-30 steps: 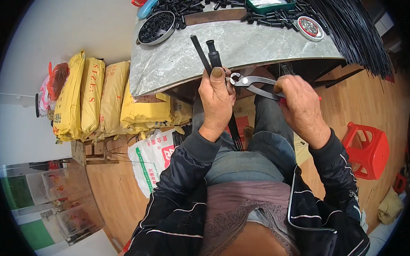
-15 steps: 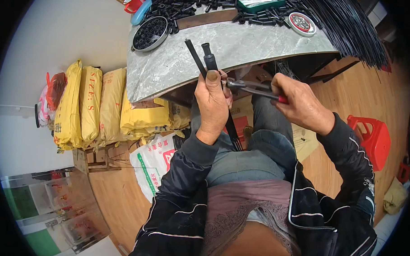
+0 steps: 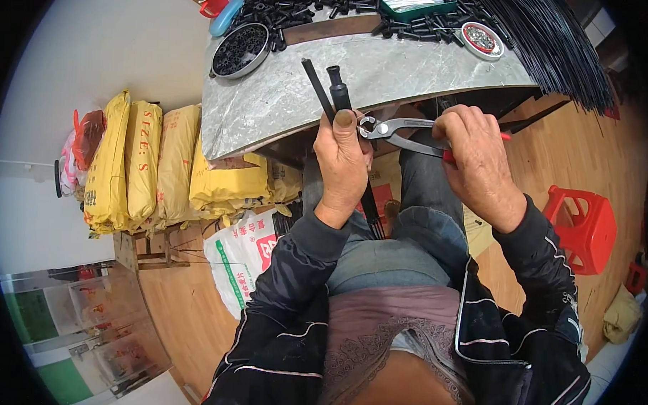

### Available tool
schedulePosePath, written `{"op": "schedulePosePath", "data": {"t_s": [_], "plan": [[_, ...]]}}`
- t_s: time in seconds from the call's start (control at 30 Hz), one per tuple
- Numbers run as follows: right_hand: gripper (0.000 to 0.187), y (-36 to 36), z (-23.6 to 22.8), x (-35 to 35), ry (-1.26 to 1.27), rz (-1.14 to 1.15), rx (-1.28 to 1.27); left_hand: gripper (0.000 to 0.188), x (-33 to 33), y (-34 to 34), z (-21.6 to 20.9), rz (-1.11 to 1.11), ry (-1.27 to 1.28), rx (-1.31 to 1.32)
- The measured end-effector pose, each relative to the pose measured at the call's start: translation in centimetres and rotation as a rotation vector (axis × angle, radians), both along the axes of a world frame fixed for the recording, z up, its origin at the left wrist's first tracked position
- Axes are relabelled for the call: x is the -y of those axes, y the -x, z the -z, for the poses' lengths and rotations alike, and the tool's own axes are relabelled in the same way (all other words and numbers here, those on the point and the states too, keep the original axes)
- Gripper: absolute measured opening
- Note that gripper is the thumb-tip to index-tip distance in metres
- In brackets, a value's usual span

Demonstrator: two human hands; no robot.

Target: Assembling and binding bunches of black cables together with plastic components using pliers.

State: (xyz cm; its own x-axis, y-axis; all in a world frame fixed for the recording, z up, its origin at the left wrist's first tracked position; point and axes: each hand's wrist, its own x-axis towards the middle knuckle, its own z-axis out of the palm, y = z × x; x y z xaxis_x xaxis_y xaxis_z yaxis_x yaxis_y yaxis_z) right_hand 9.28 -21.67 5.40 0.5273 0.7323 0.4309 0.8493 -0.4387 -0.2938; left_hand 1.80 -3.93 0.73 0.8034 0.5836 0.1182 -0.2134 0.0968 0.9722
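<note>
My left hand (image 3: 341, 167) is closed around a thin black rod (image 3: 318, 91) and a thicker black plastic tube piece with a flared end (image 3: 339, 89), both sticking up past my thumb. Below that fist, dark rod ends (image 3: 371, 211) hang between my knees. Red-handled pincers (image 3: 401, 134) are in my right hand (image 3: 482, 161), its fingers wrapped round the grips. The pincers' jaws are parted and lie right beside my left fingers. Whatever sits at the jaw tips is too small to make out.
On the grey marbled table (image 3: 277, 104) are a bowl of small black parts (image 3: 240, 51), loose black tubes (image 3: 423, 27), a dish of metal bits (image 3: 482, 41) and a bundle of black rods (image 3: 550, 53). Yellow sacks (image 3: 144, 153) stand left; a red stool (image 3: 587, 229) stands right.
The pincers' handles have spread and their jaws have opened. My right hand has turned upward around the grips. My left hand, with the black pieces, has shifted slightly right.
</note>
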Motion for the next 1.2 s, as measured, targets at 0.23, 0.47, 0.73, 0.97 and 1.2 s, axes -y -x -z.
{"op": "schedulePosePath", "data": {"t_s": [0.23,0.47,0.73,0.97,1.2], "plan": [[0.029,0.2,1.3,1.2,0.003,-0.100,-0.193,0.049,-0.1,0.1,0.0,0.013,-0.013,-0.024],[0.017,-1.2,2.9,3.0,-0.097,-0.578,-2.406,0.052,0.8,0.2,-0.3,0.007,-0.106,-0.033],[0.021,-1.5,0.6,2.7,0.099,-0.359,-0.816,0.057,0.2,0.7,-0.7,0.076,0.023,-0.032],[0.022,-0.8,1.0,2.9,0.288,-0.431,-1.087,0.060,0.5,0.4,-0.7,0.067,0.007,-0.071],[0.016,0.8,1.5,4.0,-0.033,-0.194,-1.964,0.061,0.2,0.7,-0.4,0.099,-0.002,-0.031]]}}
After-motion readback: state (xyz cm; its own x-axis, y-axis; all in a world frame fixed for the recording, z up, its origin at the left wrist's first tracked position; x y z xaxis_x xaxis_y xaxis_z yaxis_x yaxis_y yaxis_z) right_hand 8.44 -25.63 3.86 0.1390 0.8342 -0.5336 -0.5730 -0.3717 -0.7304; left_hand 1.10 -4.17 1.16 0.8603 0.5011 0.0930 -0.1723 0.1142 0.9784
